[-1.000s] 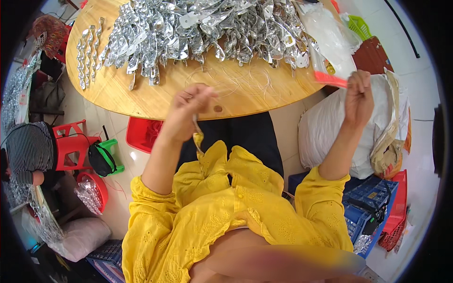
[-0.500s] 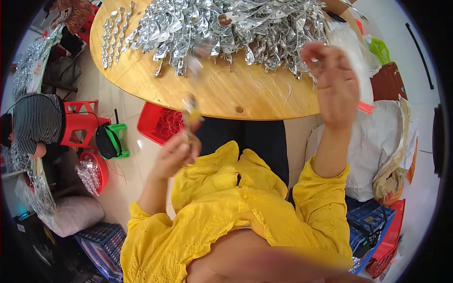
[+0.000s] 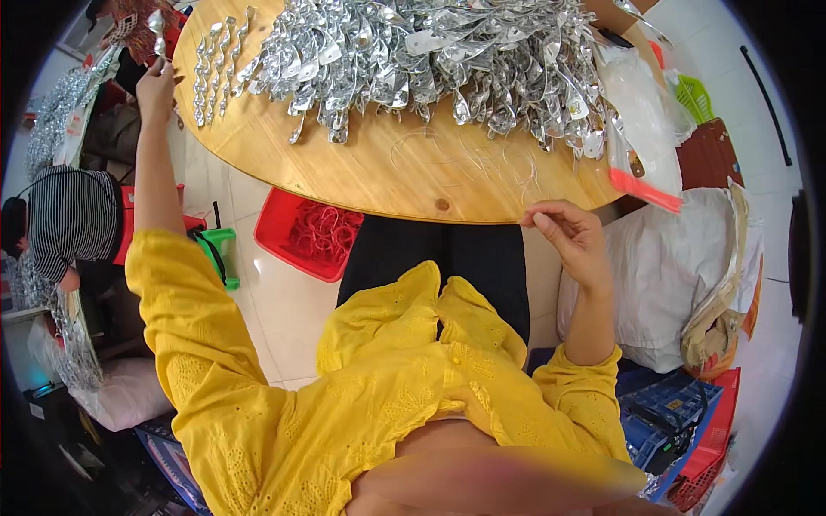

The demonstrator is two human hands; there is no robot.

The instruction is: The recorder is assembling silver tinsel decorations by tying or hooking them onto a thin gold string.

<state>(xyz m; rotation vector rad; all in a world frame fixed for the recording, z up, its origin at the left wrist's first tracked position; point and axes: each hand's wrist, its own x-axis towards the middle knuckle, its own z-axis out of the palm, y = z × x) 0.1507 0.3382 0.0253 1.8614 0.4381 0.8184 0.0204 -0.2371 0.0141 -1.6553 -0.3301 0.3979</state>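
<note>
My left hand (image 3: 155,90) is stretched out to the far left, beyond the table's edge. It is closed on the lower end of a twisted silver strip (image 3: 157,33), which stands upright above the fingers. Close to the table's front right edge, my right hand (image 3: 572,243) is closed in a pinch, thumb against forefinger. Thin clear threads (image 3: 430,159) lie on the wood just beyond those fingertips; whether one is pinched there is too fine to make out. A large heap of twisted silver strips (image 3: 413,69) covers the back of the table.
Several strips (image 3: 212,73) lie in a row at the left of the wooden table (image 3: 344,185). A red bin (image 3: 284,232) of red rings stands below. Plastic bags (image 3: 641,112) hang at the right edge, above a white sack (image 3: 645,284). A person (image 3: 73,219) sits far left.
My left hand has swung from in front of my body out to the far left, carrying a silver strip. My right hand has come down from the heap toward the table's front edge.
</note>
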